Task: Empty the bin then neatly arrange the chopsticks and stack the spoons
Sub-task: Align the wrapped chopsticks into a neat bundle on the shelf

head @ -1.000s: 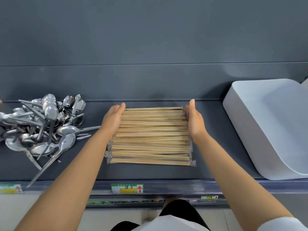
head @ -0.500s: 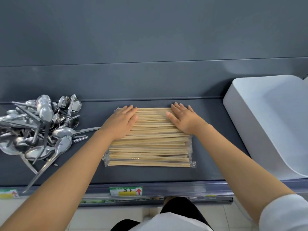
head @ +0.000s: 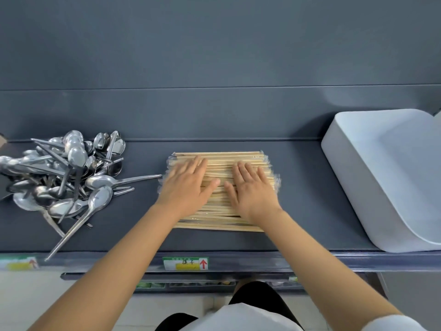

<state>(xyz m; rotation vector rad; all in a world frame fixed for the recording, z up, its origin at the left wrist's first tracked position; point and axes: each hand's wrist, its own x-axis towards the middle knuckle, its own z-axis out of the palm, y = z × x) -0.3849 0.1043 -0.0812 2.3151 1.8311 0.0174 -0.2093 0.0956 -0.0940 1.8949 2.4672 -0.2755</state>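
- Two flat hands, left hand (head: 188, 185) and right hand (head: 253, 189), fingers spread, pressing chopsticks (head: 219, 158).
- One heap of spoons (head: 66, 175), nine o'clock.
- One white bin (head: 381, 175), three o'clock.

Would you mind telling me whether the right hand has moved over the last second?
Yes. The right hand left the right end of the chopsticks and moved leftward, away from the white bin, and now lies flat on top of them.

chopsticks (head: 222, 218): pale wood in clear glossy plastic sleeves. spoons (head: 71, 177): polished shiny metal. bin (head: 386, 177): smooth white plastic. shelf (head: 298, 211): matt dark grey.
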